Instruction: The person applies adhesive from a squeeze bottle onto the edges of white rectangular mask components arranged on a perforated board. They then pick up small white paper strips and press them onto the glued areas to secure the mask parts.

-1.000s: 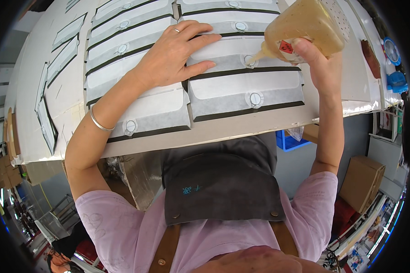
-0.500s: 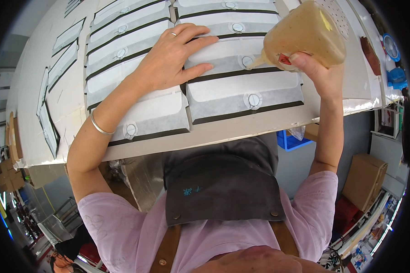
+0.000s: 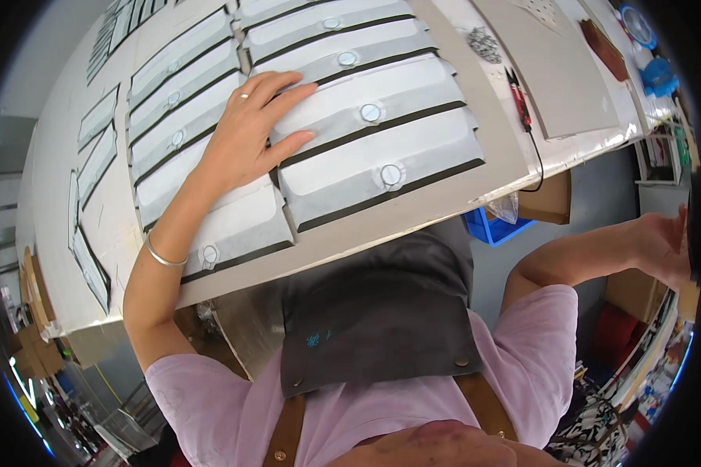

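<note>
White-grey panels (image 3: 343, 183) lie in two columns on the counter (image 3: 128, 288), upper middle of frame; long axes slant from lower left to upper right. Left hand (image 3: 253, 136) is nearer: palm down, thumb and fingers spread, over the gap between columns, touching left ends of right-column panels. Right hand (image 3: 664, 249) is at right edge of frame, well apart, off the counter; panels lie to its upper left. Fingers curled, can't tell if gripping. Red-handled tool (image 3: 521, 103) sits right of panels.

Matt, papery white panels (image 3: 343, 162), smooth metallic-looking discs (image 3: 390, 176); shiny metal bangle (image 3: 166, 261), matt dark apron (image 3: 382, 319)
</note>
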The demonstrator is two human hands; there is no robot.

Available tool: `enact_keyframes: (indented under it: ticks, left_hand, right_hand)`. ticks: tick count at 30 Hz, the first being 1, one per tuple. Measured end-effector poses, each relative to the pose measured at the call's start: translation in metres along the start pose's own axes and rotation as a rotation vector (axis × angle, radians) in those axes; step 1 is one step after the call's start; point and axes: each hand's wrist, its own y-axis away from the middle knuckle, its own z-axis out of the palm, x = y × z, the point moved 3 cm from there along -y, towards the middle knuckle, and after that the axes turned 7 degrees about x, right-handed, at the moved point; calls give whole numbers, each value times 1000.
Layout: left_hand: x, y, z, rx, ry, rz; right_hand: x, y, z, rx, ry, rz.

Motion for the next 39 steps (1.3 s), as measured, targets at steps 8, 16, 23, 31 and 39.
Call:
enact_keyframes:
  ticks: [8, 16, 23, 31, 39]
  left_hand:
    - [0, -6, -8, -90, -34, -26]
    - [7, -142, 6, 84, 187, -142]
    - [-85, -317, 113, 98, 372, -592]
    - [-146, -414, 204, 46, 121, -811]
    - [-189, -436, 228, 194, 212, -798]
  right_hand:
    - [19, 79, -115, 481, -213, 591]
    - [49, 143, -182, 612, -551, 924]
    - [70, 150, -222, 552, -662, 900]
    - [87, 153, -281, 648, -559, 914]
    - [115, 168, -254, 668, -672, 968]
